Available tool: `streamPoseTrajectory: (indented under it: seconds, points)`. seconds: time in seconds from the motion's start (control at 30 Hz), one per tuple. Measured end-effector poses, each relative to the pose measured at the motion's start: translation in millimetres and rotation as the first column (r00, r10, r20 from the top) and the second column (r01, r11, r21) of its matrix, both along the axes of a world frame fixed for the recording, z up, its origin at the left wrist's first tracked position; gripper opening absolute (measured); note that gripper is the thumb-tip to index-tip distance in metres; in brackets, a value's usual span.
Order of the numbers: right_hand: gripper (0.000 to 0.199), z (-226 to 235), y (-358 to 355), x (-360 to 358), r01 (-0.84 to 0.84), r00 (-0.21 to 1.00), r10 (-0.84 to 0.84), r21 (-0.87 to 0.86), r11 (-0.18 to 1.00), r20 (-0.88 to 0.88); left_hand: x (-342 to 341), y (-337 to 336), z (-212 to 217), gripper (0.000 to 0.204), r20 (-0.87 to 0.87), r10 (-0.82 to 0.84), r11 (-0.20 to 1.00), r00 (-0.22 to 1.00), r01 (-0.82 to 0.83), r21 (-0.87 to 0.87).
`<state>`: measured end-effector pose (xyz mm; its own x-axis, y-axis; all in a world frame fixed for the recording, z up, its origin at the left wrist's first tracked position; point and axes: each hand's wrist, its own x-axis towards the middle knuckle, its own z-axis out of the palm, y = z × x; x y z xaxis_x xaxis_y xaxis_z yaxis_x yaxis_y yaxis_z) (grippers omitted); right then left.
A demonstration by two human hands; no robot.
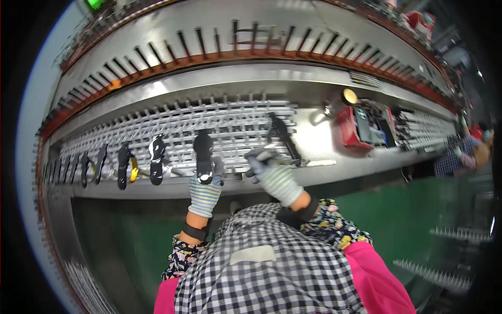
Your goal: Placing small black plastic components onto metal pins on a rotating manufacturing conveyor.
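Note:
My left hand, in a striped glove with dark fingers, is at the bench's front edge. Its fingers close around the lower end of a black shoe sole, which stands up in front of them with glossy highlights near its heel. To the right, my right hand wears a matching glove and reaches over the metal rack. Its dark fingers are curled together; what they hold, if anything, is hidden. Just beyond that hand, another black sole leans at a slant on the rack.
Several black soles, including a glossy one, line the rack leftward, one beside a yellow piece. Rightward sit a red bin of assorted items and a gold-topped container. Behind runs a rail of upright dark pegs. A person is at far right.

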<state>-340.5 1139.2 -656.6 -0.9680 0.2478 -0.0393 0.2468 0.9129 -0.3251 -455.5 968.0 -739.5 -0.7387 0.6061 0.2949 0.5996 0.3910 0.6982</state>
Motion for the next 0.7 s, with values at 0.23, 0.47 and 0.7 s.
streamPoseTrajectory:
  seconds: [0.23, 0.47, 0.7]
  points:
    - [0.011, -36, -16, -10, 0.066, 0.789, -0.574, -0.900, 0.431, -0.217, -5, 3, 1, 0.031, -0.170, 0.080, 0.965, 0.982, -0.119, -0.235]
    - [0.006, -104, -17, -20, 0.186, 0.774, -0.526, -0.667, 0.721, -0.353, -11, 17, 4, 0.031, 0.065, 0.173, 0.943, 0.983, -0.146, -0.299]
    - [0.033, -100, -14, -18, 0.372, 0.876, -0.434, -0.277, 0.886, -0.210, -11, -33, 27, 0.030, 0.617, -0.058, 0.969, 0.785, -0.105, 0.225]
